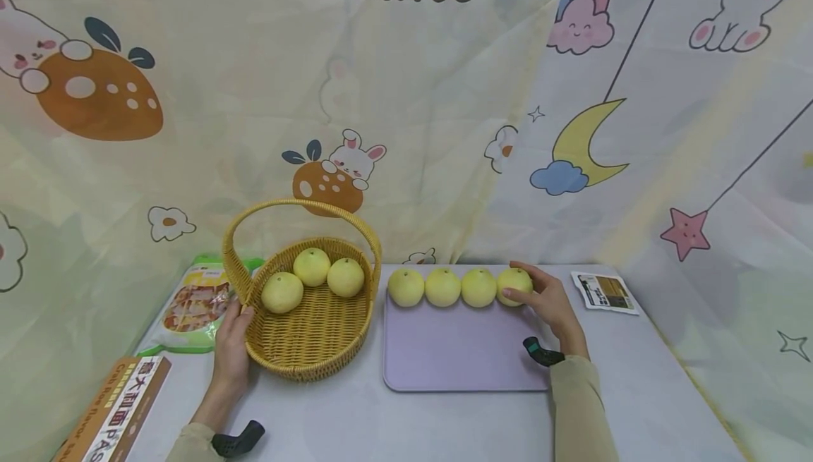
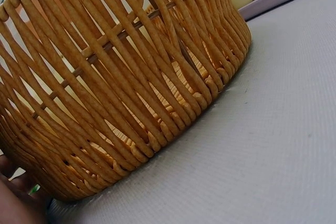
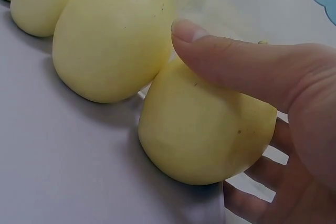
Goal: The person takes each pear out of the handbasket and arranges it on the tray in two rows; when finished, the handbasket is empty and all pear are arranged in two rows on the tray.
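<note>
**Cradle the end fruit low and mind its neighbour**

The right hand [image 1: 549, 300] holds, between thumb and fingers, a pale yellow, round, smooth-skinned fruit [image 1: 513, 282] between one and two o'clock on a flat lilac tray [image 1: 464, 356] with rounded corners. Good handling here, I judge, means spreading the grip low, pressing lightly to avoid bruising, and easing the fruit straight up before any sideways move, as it could nudge the next one. Three matching pale yellow fruits [image 1: 479, 288] sit beside it along the tray's twelve o'clock edge.

Well apart from it, the left hand [image 1: 231, 349] touches a round, honey-coloured woven basket [image 1: 298, 335] near nine o'clock; whether its fingers clamp the rim, I cannot tell. A light, steady touch should prevent tipping. Inside, three more pale yellow fruits [image 1: 312, 266] lie at ten, twelve and two o'clock.

Farther out on the white worktop [image 1: 343, 420] lie a green-edged plastic bag [image 1: 193, 310] at the basket's nine o'clock, a brown-and-white printed box [image 1: 114, 409] at eight, and a small white-and-brown packet [image 1: 603, 293] at the right hand's three
</note>
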Demonstrator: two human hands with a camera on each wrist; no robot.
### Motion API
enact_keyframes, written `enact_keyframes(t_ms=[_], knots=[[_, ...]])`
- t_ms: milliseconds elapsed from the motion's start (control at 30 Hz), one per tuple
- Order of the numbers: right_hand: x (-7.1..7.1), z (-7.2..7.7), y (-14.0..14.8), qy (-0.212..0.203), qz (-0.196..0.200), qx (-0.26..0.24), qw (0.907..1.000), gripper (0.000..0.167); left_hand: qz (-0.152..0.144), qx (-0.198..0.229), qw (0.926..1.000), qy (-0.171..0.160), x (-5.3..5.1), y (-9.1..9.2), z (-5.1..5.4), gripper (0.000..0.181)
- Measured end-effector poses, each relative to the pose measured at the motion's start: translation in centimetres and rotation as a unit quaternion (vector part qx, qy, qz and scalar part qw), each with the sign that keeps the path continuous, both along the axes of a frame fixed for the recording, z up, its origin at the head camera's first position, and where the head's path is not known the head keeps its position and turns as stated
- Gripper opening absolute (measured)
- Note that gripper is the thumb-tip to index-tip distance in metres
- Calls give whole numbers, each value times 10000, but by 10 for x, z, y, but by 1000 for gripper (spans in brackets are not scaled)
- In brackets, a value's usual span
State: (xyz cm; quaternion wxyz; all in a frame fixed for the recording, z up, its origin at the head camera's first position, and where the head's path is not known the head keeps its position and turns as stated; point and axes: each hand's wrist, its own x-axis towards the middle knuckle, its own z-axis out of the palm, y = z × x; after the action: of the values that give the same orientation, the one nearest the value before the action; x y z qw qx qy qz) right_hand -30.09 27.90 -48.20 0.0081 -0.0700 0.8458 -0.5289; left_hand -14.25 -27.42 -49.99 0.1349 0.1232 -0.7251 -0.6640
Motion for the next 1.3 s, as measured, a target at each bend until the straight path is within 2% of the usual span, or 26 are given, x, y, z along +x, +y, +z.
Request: enact_keyframes(t_ms=[400, 567, 767, 933, 1133, 1300], knots=[[-2, 0, 0, 32, 165, -154, 9997, 84, 62, -12, 10000, -71, -1, -1, 1, 59], [-1, 7, -2, 147, 154, 0, 9998, 91, 88, -3, 9999, -50, 0, -1, 1, 60], [5, 31, -10, 613, 4, 29, 9981, 97, 106, 108, 9999, -1, -1, -1, -1, 58], [14, 56, -25, 1164, -4, -146, 9931, 93, 69, 204, 9997, 87, -2, -1, -3, 57], [32, 88, -53, 1840, 74, -138, 9828, 87, 40, 187, 9997, 152, -2, -1, -3, 57], [46, 105, -81, 2389, 353, 6, 9704, 82, 48, 110, 9998, 134, -2, -1, -1, 58]])
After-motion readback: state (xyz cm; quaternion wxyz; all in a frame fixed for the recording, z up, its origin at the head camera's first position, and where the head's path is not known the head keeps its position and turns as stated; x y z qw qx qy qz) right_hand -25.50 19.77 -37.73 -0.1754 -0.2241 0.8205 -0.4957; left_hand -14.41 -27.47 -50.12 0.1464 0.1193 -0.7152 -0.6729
